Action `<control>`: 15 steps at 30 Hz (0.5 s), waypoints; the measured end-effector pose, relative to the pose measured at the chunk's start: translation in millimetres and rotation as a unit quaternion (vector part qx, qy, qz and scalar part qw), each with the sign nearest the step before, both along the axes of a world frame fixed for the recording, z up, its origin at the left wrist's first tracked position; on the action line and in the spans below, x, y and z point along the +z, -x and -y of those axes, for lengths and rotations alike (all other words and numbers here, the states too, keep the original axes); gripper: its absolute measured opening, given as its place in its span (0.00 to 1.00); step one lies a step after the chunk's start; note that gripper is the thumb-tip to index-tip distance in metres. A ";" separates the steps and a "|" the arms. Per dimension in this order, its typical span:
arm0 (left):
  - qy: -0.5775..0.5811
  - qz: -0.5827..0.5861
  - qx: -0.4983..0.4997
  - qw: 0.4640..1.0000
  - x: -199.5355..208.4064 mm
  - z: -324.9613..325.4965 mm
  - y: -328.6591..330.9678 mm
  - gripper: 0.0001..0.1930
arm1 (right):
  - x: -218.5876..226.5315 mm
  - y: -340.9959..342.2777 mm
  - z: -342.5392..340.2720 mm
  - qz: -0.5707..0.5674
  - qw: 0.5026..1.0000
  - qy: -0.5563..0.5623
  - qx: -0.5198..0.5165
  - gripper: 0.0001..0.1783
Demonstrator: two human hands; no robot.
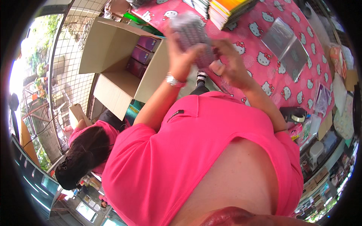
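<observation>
A bubble-wrapped bundle point(194, 39), grey and blurred by motion, is held up over the near left edge of the table. My left hand point(183, 56) grips it from the left, with the thumb across its near face. At the bundle's right side is my right hand point(233, 69), its fingers curled and thumb bent in close to the wrap. Blur hides whether those fingers pinch the wrap or something small. A clear plastic sleeve point(288, 49) lies on the pink patterned tablecloth point(264, 58), to the right of my hands.
An open cardboard box point(113, 88) with purple boxes point(141, 55) inside stands at the left. Stacked booklets point(226, 13) sit at the table's far side. A tape dispenser point(296, 115) rests by my right elbow. Another person point(88, 150) in pink is behind on the left.
</observation>
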State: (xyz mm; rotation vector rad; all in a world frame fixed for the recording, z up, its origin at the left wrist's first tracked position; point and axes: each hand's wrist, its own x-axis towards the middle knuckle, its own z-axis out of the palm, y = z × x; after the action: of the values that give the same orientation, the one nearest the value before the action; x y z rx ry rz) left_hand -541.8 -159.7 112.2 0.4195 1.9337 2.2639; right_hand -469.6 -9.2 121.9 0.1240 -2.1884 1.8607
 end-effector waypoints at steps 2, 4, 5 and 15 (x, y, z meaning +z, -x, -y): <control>-0.132 0.058 0.058 0.988 3.2 73.5 30.7 0.43 | 29.4 23.1 22.9 -0.093 0.986 -0.068 0.120 0.21; -0.207 0.015 0.136 0.969 -10.1 143.9 49.9 0.41 | 24.1 39.9 29.0 -0.099 0.977 -0.100 0.161 0.18; -0.257 0.009 0.174 0.950 -2.1 159.7 56.2 0.41 | 20.6 48.3 28.7 -0.102 0.971 -0.118 0.181 0.16; 0.197 0.378 0.248 0.870 -256.3 209.7 142.9 0.27 | 2.1 83.3 2.6 0.028 0.993 -0.114 0.033 0.11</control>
State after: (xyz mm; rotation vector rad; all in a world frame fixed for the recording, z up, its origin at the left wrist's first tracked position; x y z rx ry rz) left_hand -684.7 -369.3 -144.1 -0.9679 2.0630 1.7209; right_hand -552.8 -11.9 124.0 0.1923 -2.4586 1.6610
